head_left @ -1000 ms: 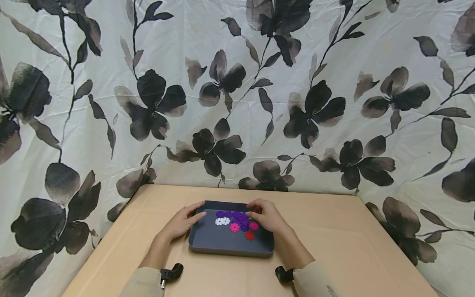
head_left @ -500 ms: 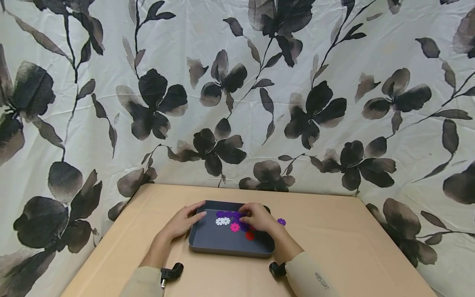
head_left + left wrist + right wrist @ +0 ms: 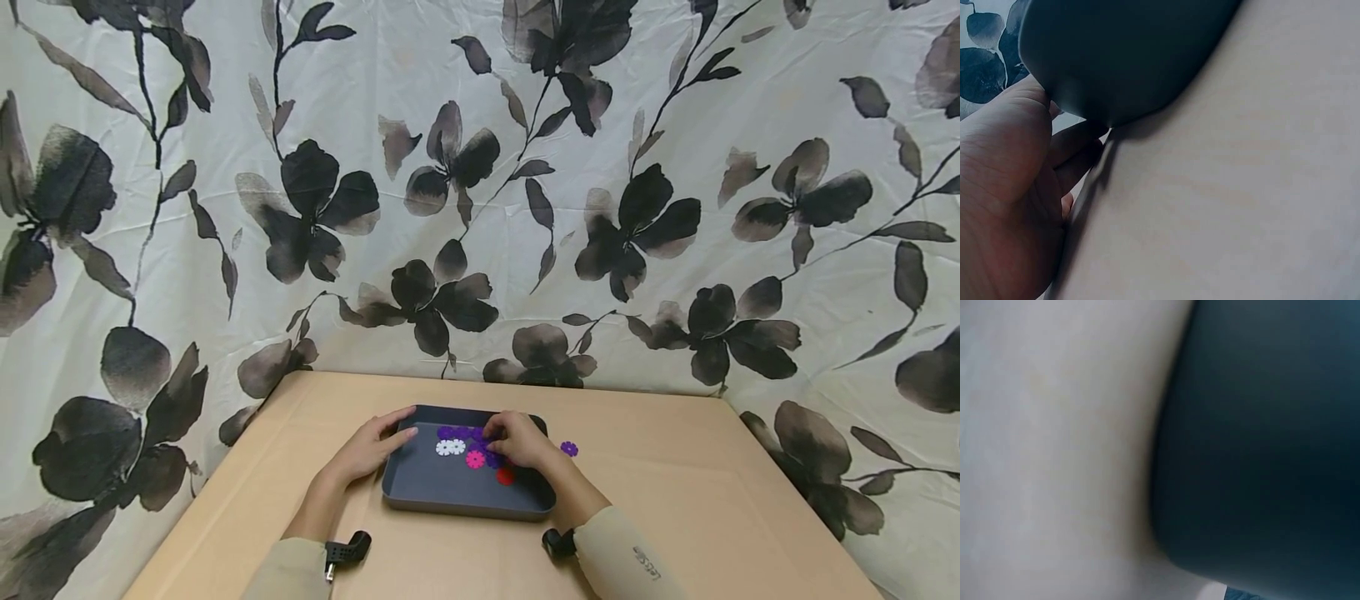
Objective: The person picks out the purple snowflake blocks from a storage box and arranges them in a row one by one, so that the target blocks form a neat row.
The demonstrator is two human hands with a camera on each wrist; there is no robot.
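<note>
A dark grey tray rests on the table, and my left hand grips its left side, thumb over the rim. In the left wrist view, that hand lies against the outside of the tray. Inside the tray are several flower-shaped plastic discs: purple discs, white discs, a pink disc and a red disc. My right hand reaches over the tray's right part, its curled fingertips pinching at a purple disc in the pile. The right hand covers part of the pile.
One purple disc lies on the table just right of the tray. Behind the table hangs a white cloth with dark flowers. The right wrist view shows only the tray's outer wall and blurred tabletop.
My right hand has moved left across the pile, then stayed nearly still. The purple disc on the table has come into view beside its wrist. My left hand and the tray have hardly moved.
</note>
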